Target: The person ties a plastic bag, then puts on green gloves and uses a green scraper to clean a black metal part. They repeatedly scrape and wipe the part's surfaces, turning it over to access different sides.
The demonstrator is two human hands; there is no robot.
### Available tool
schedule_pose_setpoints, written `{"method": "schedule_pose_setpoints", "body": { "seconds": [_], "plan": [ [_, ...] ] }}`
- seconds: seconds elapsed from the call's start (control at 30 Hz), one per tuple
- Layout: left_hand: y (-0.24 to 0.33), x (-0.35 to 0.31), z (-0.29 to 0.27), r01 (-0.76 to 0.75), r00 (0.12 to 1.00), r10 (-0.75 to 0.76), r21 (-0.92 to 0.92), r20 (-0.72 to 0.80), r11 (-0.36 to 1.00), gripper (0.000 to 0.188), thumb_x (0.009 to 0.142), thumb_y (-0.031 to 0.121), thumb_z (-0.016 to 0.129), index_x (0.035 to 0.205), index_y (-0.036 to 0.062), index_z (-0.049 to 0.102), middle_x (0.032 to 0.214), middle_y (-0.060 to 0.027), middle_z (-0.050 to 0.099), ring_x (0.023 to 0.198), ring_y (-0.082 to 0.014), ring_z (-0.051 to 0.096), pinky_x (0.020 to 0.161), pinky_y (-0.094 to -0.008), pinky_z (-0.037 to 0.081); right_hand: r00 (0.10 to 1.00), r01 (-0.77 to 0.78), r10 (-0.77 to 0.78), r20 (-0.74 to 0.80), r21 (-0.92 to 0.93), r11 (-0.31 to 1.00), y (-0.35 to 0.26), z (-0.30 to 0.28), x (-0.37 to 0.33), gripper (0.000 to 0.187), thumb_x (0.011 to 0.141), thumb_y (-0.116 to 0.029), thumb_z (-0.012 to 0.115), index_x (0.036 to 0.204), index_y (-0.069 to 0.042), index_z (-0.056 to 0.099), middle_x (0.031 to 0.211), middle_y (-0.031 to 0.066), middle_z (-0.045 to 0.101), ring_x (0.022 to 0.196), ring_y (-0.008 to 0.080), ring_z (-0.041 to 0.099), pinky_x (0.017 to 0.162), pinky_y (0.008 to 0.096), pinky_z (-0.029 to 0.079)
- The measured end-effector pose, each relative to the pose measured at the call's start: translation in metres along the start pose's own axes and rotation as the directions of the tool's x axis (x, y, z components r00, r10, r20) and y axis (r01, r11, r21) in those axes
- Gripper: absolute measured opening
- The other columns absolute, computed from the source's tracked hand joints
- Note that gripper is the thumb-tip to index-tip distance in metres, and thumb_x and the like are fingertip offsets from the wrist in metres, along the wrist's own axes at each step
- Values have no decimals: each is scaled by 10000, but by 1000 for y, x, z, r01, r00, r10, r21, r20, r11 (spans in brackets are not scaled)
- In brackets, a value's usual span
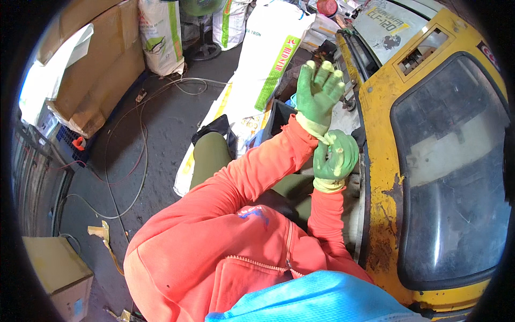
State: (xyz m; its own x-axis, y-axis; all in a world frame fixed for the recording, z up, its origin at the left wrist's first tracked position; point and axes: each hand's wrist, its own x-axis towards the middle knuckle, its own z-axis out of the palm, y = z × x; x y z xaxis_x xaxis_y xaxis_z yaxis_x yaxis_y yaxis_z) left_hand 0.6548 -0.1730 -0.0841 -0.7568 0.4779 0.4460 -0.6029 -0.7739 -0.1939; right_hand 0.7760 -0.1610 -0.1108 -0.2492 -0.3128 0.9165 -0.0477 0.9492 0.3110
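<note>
Both my hands wear green gloves with pale yellow cuffs. My left hand (pixel 316 96) is raised, its fingers stretched upward and slightly apart, holding nothing. Just below it, my right hand (pixel 337 156) is closed, its fingertips pinching the edge of the left glove's cuff (pixel 311 126) at the wrist. Orange-red sleeves (pixel 263 169) cover both forearms. Behind the left hand lies a long white sack (pixel 271 48) with a green stripe. Part of a dark bin (pixel 280 118) shows beside the left wrist.
A yellow machine (pixel 381 214) with a dark window panel (pixel 456 172) stands close on my right. Cables (pixel 144 155) loop over the dark floor at left. Cardboard (pixel 99 70) leans at the far left, near an upright sack (pixel 162 37). A cardboard box (pixel 56 268) sits at lower left.
</note>
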Motion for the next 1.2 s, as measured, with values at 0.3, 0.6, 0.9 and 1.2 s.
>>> {"method": "schedule_pose_setpoints", "body": {
  "seconds": [0.3,0.6,0.9,1.2],
  "plan": [
    [11,-2,8,-28,1000,27,315,7,949,459,885,381,539,1246,109,463,1150,-73,543,983,-193,547,847,-310,421,581,-743,671,461,636,207,-21,-4,25,164,804,-42,597,718,-69,460,683,-35,440,617,71,413,550,239,350],
    [35,-12,92,-96,979,101,-36,177,995,477,887,493,441,1103,78,532,1058,-69,580,992,-244,551,838,-385,436,966,-211,165,199,235,949,9,-1,48,210,608,69,554,764,-45,473,674,89,489,538,291,488,483,363,420],
    [46,25,27,-275,951,-28,806,307,-524,427,808,425,578,1092,106,584,1026,-111,620,973,-280,581,843,-370,452,865,-502,457,208,361,786,-29,11,5,152,713,-36,640,837,-11,554,700,109,540,618,315,546,559,346,461],
    [24,3,-71,-261,964,-257,464,73,-847,350,760,430,583,891,118,671,907,-138,655,816,-318,613,732,-382,458,826,-457,127,550,521,721,-85,19,-15,85,746,-75,621,768,-24,557,730,134,557,678,313,560,584,359,448]
  ]
}}
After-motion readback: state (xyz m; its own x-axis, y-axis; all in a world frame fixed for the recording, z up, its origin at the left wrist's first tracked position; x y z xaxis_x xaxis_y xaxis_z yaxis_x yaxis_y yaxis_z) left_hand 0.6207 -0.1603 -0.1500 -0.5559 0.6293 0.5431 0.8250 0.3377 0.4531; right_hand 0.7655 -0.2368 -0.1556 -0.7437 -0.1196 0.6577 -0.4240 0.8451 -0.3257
